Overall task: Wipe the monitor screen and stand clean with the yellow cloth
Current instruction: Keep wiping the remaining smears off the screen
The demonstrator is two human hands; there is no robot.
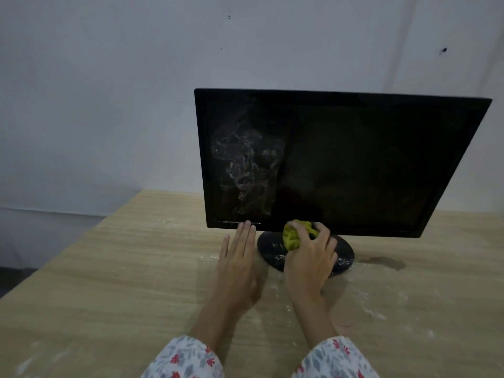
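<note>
Head view, dim light: a black monitor (341, 162) stands on a light wood-grain table (109, 282) against a pale wall (109, 91). The left part of the dark screen carries a whitish, smeared powdery patch (245, 170); the rest of the screen reads as plain black, and any finer marks there are lost in the gloom. The neck joining the screen to the round black stand (345, 257) is hidden behind the right hand (311, 257) and the cloth. White specks show on the stand's base, along with faint pale marks that might be lettering but cannot be read. A thin pale line on the lower left bezel is likewise too small to make out.

The right hand has its fingers curled around the bunched yellow cloth (294, 236), holding it over the stand's base just under the monitor's lower edge; whether the cloth presses the base cannot be told. The left hand (237, 257) lies flat with fingers straight and together, fingertips reaching the bottom left bezel, holding nothing.

White powder is scattered across the table around the stand, and a dark stain (384, 261) sits to its right. Both sleeves (185, 358), white with a red and grey floral print, are cut off by the bottom edge.
</note>
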